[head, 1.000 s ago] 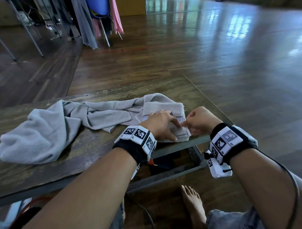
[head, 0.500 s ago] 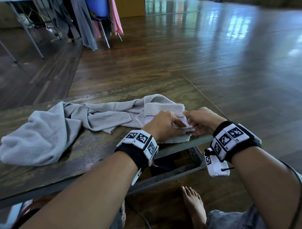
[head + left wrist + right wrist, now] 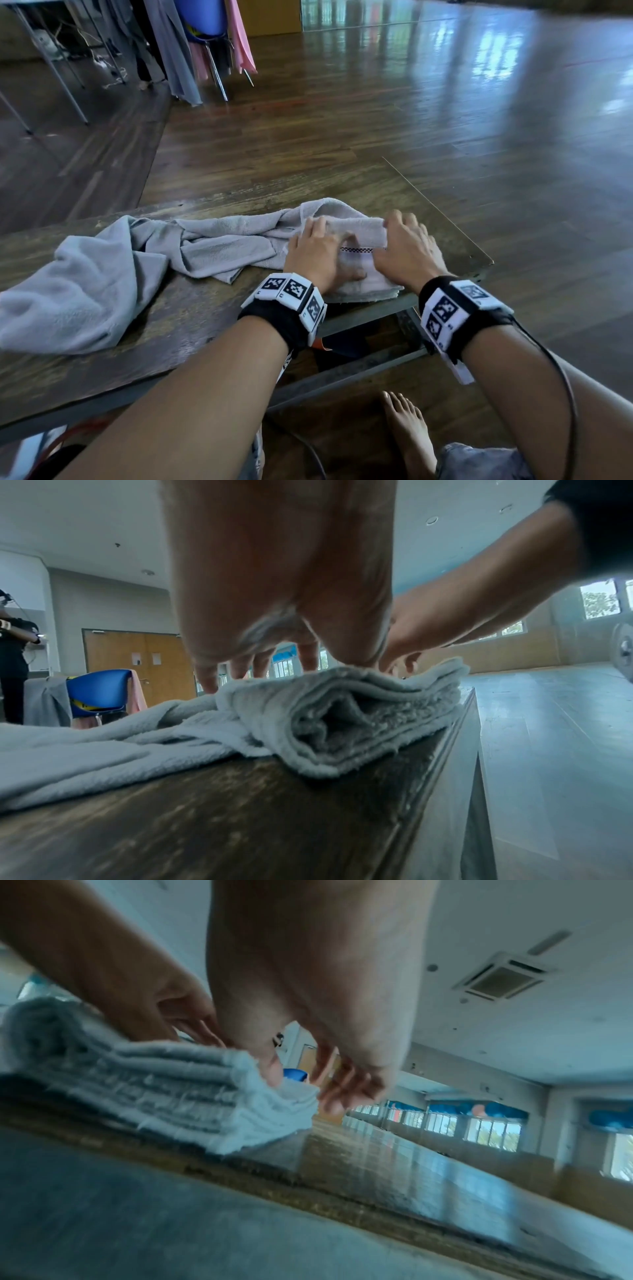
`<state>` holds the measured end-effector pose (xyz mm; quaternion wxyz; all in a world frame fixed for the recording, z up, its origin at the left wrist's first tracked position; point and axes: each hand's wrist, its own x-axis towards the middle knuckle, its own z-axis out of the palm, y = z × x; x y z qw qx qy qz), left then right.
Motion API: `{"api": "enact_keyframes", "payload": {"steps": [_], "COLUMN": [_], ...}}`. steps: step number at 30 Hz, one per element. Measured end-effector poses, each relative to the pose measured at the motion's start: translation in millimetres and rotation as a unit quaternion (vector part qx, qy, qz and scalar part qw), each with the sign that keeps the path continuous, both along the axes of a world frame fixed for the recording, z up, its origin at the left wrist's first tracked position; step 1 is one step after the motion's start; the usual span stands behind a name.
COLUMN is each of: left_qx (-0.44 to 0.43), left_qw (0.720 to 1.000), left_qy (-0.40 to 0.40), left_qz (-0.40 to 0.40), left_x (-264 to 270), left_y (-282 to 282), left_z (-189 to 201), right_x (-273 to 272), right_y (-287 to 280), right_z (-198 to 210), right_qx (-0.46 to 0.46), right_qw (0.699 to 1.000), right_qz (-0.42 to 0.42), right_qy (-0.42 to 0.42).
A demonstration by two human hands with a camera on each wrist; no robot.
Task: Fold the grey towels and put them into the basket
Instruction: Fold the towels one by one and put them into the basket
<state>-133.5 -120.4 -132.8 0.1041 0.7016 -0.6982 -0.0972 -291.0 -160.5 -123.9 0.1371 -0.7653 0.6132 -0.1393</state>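
A folded grey towel point(image 3: 363, 286) with a checkered band lies at the right near corner of the wooden table point(image 3: 171, 329). My left hand point(image 3: 315, 250) lies across its left side, palm on top, straight fingers reaching down past the far fold. My right hand point(image 3: 404, 246) covers its right side, thumb pressing the cloth. In the left wrist view the towel point(image 3: 325, 710) shows stacked layers under my left hand point(image 3: 281, 588). In the right wrist view my right hand's point(image 3: 308, 974) fingers hang past the towel's point(image 3: 154, 1091) corner. No basket is in view.
An unfolded grey towel point(image 3: 85, 284) lies crumpled on the left, and its cloth runs right up to the folded one. The table's right corner point(image 3: 489, 262) is just beside my right hand. My bare foot point(image 3: 407, 435) rests below. A blue chair point(image 3: 205, 17) draped with cloths stands far back.
Both hands left the near edge of the folded towel, where they were pinching it, and moved forward to lie over its top and far fold.
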Motion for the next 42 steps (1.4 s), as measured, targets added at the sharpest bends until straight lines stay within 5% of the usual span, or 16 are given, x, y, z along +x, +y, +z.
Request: {"api": "enact_keyframes", "payload": {"steps": [2,5,18,35,39,42], "left_qx": [0.043,0.106,0.198,0.213,0.108,-0.020], "left_qw": [0.999,0.994,0.980,0.975,0.987,0.988], "left_qy": [-0.004,-0.015,0.000,-0.003,-0.082,-0.067], "left_qz": [0.008,0.006,0.004,0.066,0.091,0.141], "left_x": [3,8,27,47,40,35], "left_y": [-1,-4,-12,-10,-10,-9], "left_z": [-5,-9,-17,-18,-13,-6], "right_x": [6,10,16,22,27,30], "right_y": [3,6,-5,-5,-3,-7], "right_z": [-7,-27,-50,-49,-47,-46], "right_qx": [-0.057,0.021,0.144,0.141,0.107,0.109], "right_qw": [0.994,0.983,0.983,0.989,0.994,0.994], "right_qz": [0.095,0.180,0.113,0.053,0.012,0.008], "right_qy": [0.003,0.020,-0.003,-0.011,-0.015,-0.016]}}
